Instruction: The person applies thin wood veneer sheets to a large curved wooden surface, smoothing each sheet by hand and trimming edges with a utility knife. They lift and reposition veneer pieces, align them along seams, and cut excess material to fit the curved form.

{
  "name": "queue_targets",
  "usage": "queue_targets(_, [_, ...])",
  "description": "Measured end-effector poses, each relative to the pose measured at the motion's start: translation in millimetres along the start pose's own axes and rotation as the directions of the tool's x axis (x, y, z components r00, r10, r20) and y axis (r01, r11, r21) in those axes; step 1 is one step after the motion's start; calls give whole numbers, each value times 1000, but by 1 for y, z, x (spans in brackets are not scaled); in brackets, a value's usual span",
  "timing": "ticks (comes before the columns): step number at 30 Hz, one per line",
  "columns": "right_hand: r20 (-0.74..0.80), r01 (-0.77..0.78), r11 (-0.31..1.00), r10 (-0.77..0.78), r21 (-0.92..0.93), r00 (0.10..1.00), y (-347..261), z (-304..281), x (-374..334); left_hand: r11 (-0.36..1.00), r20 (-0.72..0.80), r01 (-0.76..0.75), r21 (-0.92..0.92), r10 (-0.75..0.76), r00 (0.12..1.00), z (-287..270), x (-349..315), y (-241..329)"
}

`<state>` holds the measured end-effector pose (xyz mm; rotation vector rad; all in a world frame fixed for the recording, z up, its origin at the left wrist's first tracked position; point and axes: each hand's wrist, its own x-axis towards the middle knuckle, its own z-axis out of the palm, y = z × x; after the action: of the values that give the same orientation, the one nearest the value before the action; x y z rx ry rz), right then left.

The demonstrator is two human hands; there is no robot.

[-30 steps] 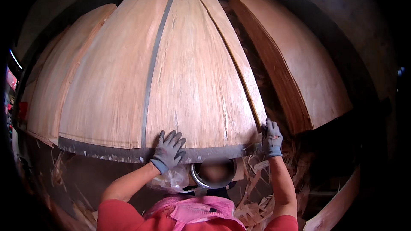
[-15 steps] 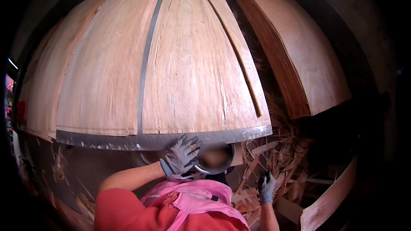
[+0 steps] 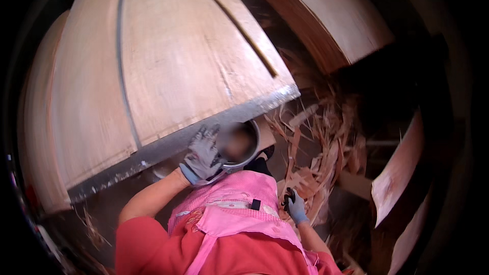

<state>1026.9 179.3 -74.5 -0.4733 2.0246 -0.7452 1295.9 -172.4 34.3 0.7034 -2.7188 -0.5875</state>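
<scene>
My left hand (image 3: 202,155), in a grey glove with dark smudges, lies with its fingers stretched out along the grey metal edge (image 3: 168,142) of the worktable. Beside it is a round thing with a metal rim (image 3: 257,140); its inside is blurred. My right hand (image 3: 295,208), in a grey-blue glove, is low at my right side, fingers curled. Something dark shows at those fingers, too small to make out. Large pale wood veneer sheets (image 3: 168,56) cover the table, with a grey strip (image 3: 120,56) and a dark narrow strip (image 3: 234,20) running along them.
Another stack of veneer (image 3: 331,10) stands at the far right, across a gap. Torn veneer scraps (image 3: 326,158) are heaped on the floor to my right. Curved veneer pieces (image 3: 400,173) stand farther right. More sheets (image 3: 38,102) are at the left.
My view has turned, so the table now slants up to the right. My right hand is nearer my body. My left hand stays by the table edge.
</scene>
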Motion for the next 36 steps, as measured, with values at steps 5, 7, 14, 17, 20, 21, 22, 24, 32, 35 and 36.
queue_targets(5, [80,83,938,-59,-337,995,2,-2,0,995,3,-44,91,43,999,-3,46,-11])
queue_targets(7, [-7,56,922,-63,-383,998,23,1,-7,997,22,-53,62,52,998,4,70,-13])
queue_targets(14, [15,-258,932,270,-255,963,72,11,-44,952,45,-125,281,117,992,37,156,-16])
queue_targets(17, [56,-390,913,398,-119,916,79,15,-61,905,114,-120,408,80,990,56,182,-12])
queue_targets(20, [56,-478,876,476,60,878,90,25,-73,894,80,-94,439,65,995,76,194,-20])
queue_targets(21, [42,-498,862,496,98,867,93,26,-78,885,103,-94,456,53,993,83,193,-21])
queue_targets(22, [37,-513,848,513,135,858,95,27,-81,872,126,-92,482,35,991,86,194,-20])
queue_targets(24, [-11,-520,831,532,197,846,100,31,-82,858,182,-79,508,-17,983,83,200,-12])
queue_targets(32, [-233,-287,928,232,-237,944,138,15,-51,893,174,-69,445,-10,985,77,204,-6])
queue_targets(35, [-157,-349,937,345,3,925,145,-3,-19,901,195,-55,430,-33,980,71,201,-6])
queue_targets(36, [-152,-342,935,352,90,924,140,-11,-15,905,204,-48,422,-43,978,71,201,-6])
